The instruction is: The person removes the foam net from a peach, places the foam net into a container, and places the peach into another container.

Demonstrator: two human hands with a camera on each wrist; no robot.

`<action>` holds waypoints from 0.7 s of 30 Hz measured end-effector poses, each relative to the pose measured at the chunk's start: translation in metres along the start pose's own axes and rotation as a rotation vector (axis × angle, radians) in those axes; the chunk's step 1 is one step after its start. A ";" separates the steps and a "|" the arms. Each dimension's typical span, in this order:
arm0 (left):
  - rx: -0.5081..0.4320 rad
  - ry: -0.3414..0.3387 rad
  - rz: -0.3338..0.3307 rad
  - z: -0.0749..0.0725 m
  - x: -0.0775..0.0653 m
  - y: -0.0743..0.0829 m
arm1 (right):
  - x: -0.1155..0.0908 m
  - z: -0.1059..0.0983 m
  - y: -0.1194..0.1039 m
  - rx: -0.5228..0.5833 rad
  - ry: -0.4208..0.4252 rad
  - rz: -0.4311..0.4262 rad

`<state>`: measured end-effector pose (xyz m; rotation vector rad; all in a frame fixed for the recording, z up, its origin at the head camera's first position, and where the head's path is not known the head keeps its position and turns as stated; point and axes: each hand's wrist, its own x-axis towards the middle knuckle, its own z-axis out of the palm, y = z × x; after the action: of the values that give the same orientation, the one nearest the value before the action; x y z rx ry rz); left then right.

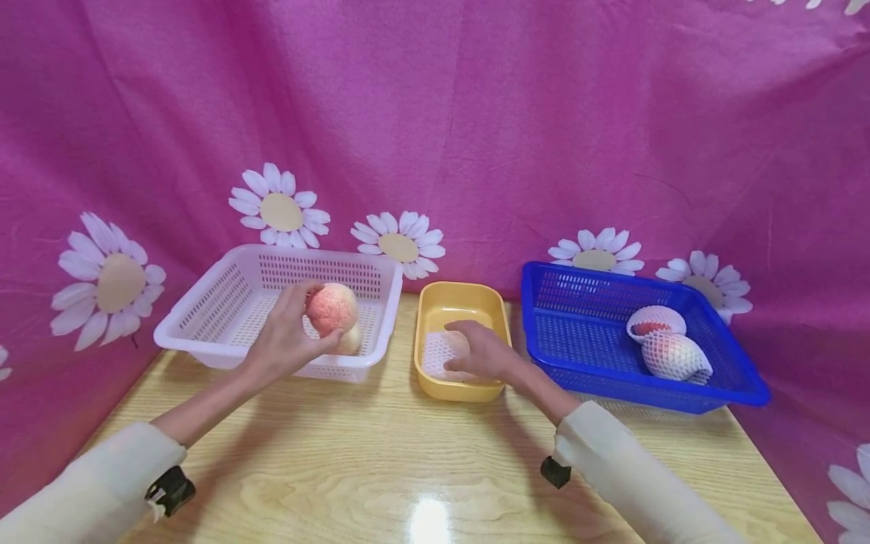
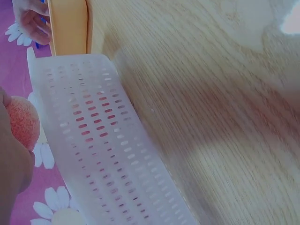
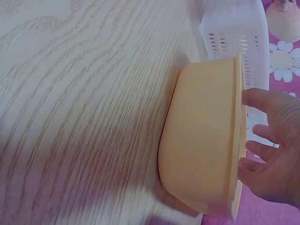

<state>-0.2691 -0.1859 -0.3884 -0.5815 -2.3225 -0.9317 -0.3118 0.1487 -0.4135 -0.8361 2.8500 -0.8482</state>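
In the head view my left hand (image 1: 288, 332) grips a pink and cream peach (image 1: 331, 308) between thumb and fingers, over the right part of a pale pink perforated basket (image 1: 224, 295). A second, paler peach (image 1: 352, 340) shows below it, partly hidden. The held peach (image 2: 23, 123) also appears at the left edge of the left wrist view. My right hand (image 1: 481, 351) hovers over a yellow tub (image 1: 462, 391), where a white foam net (image 1: 438, 353) lies. Its fingers (image 3: 262, 152) are spread and loosely bent at the tub's rim, holding nothing.
A blue perforated basket (image 1: 578, 325) stands on the right, with two peaches in foam nets (image 1: 673, 355) at its right end. All three containers stand on a wood-grain table (image 1: 353, 453). A magenta cloth (image 1: 476, 136) with daisies hangs behind and at both sides.
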 end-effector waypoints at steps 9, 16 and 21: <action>0.016 -0.002 -0.018 -0.002 0.001 -0.009 | -0.001 -0.001 -0.009 0.034 0.077 -0.107; 0.023 -0.008 -0.032 -0.003 0.000 -0.014 | 0.000 0.004 -0.023 0.082 0.087 -0.148; 0.032 -0.013 -0.033 -0.004 0.001 -0.019 | 0.001 0.007 -0.038 0.120 0.093 -0.165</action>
<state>-0.2790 -0.2010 -0.3945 -0.5388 -2.3611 -0.9062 -0.2926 0.1182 -0.3992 -1.0539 2.8028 -1.0927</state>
